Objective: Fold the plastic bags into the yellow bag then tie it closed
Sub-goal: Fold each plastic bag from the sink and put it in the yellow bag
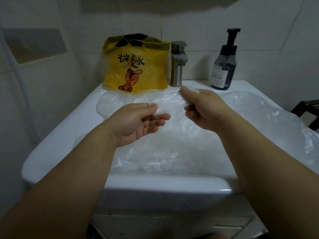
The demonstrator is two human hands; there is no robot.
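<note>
Left hand [138, 121] and right hand [203, 107] each pinch the clear bag [170, 102] in their fingers [162, 116], taut over the sink [60, 135] — probably flattening it to fold. Yellow bag [136, 66] stands upright at the back by the tap [177, 66] — within reach for loading.

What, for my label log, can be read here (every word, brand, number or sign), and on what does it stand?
"舌尖美味": large black brush characters on the yellow bag, as best the stylised lettering reads.
Small line under those characters: too small to read.
Label on the pump bottle: too blurred to read.
No other text shows.
</note>
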